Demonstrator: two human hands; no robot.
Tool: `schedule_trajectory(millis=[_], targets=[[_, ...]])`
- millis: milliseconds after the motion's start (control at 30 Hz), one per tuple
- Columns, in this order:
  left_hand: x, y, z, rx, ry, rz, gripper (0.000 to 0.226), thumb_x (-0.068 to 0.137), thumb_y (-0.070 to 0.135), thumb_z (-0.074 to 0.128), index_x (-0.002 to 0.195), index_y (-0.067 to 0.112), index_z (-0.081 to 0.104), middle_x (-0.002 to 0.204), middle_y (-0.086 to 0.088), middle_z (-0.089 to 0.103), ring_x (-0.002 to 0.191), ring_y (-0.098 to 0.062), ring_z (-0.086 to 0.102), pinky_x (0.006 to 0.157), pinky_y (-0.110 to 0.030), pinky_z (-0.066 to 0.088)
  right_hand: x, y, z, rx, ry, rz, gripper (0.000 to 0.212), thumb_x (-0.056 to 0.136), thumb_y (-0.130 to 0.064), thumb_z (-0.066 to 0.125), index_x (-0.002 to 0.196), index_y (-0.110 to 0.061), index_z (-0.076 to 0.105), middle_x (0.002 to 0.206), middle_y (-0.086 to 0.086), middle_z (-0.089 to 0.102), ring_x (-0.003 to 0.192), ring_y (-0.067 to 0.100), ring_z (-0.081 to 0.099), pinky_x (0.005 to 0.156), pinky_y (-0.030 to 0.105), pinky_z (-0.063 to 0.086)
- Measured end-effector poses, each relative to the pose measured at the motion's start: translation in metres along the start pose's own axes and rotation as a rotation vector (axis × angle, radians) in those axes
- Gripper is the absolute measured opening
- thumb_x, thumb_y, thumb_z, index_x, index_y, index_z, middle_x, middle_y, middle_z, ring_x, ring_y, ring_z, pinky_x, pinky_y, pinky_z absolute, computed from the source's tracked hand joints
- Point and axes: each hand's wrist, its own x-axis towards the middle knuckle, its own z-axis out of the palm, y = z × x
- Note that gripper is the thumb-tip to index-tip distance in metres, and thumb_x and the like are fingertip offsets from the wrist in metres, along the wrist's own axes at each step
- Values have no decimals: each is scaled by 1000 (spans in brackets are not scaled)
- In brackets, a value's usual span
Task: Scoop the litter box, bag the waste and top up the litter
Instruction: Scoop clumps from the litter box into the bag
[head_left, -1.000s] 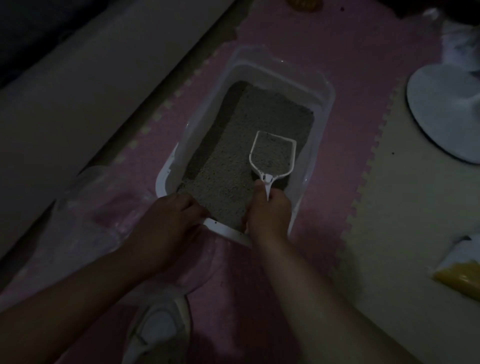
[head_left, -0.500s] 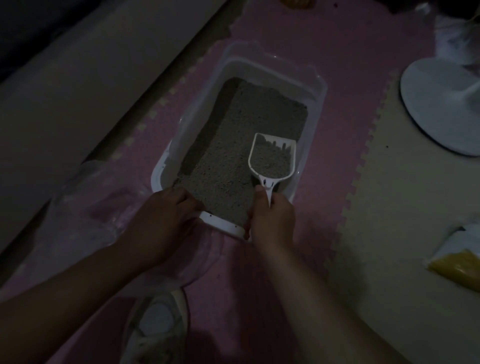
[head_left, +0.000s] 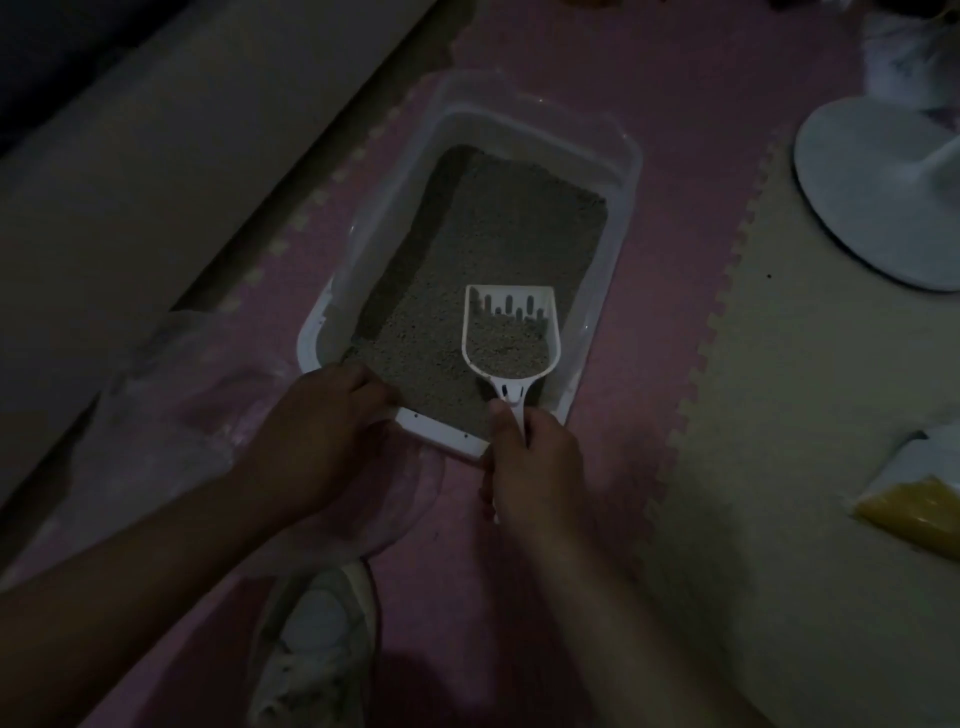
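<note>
Grey litter is filling the white litter box, which is sitting in the middle of the frame on a pink mat. The right hand is gripping the handle of the white scoop, fingers wrapped round it. The scoop is sitting over the lower right part of the box w/ litter lying in it, & some slots near its far edge are showing bare. The left hand is resting on the near left corner of the box, fingers curled over the rim, prob. holding it steady.

A clear plastic bag is lying at the lower left, just beside the box & partly under the left arm. A shoe is showing at the bottom. A yellow packet is lying at the right edge, & a round white base is at the upper right.

What could go wrong: the light is very dim, so clumps may get missed. If the scoop is tipping on the way to the bag, litter could be spilling on the mat. The bag looks floppy, its mouth is hard to see, so waste may be landing outside it. Shaking too hard could be flinging bits over the box's low near wall.
</note>
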Motion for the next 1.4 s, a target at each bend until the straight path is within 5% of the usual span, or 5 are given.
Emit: schedule_trajectory(millis=[200, 567, 933, 1067, 1400], targets=[[0, 3, -2, 2, 14, -2, 30, 83, 23, 62, 111, 17, 72, 104, -5, 66, 89, -26, 63, 75, -36, 50, -7, 5, -5, 49, -26, 16, 33, 99, -47, 52, 81, -21, 61, 63, 0, 63, 46, 14, 59, 45, 30, 49], [-1, 3, 0, 29, 9, 4, 37, 79, 10, 80, 114, 15, 70, 107, -9, 66, 92, -31, 63, 75, -43, 52, -19, 15, -10, 130, -88, 62, 34, 100, -42, 54, 84, -13, 61, 63, 2, 59, 45, 16, 53, 43, 28, 45], [-1, 3, -1, 41, -11, -28, 33, 83, 24, 61, 114, 17, 70, 108, -8, 66, 94, -31, 62, 77, -42, 51, -34, 28, -13, 103, -118, 58, 41, 101, -41, 53, 84, -4, 57, 59, 4, 58, 44, 18, 54, 40, 27, 45], [0, 7, -3, 51, -24, -17, 33, 84, 26, 60, 113, 15, 70, 106, -10, 66, 90, -32, 63, 75, -40, 51, -37, 38, -6, 173, -119, 92, 32, 100, -41, 54, 79, -17, 53, 59, 2, 55, 43, 19, 50, 41, 29, 43], [-1, 7, -4, 54, -10, -18, 32, 84, 24, 62, 113, 14, 71, 107, -10, 67, 92, -33, 63, 75, -41, 51, -38, 38, -9, 180, -111, 90, 33, 100, -41, 54, 78, -18, 53, 59, 0, 56, 44, 17, 51, 43, 29, 43]])
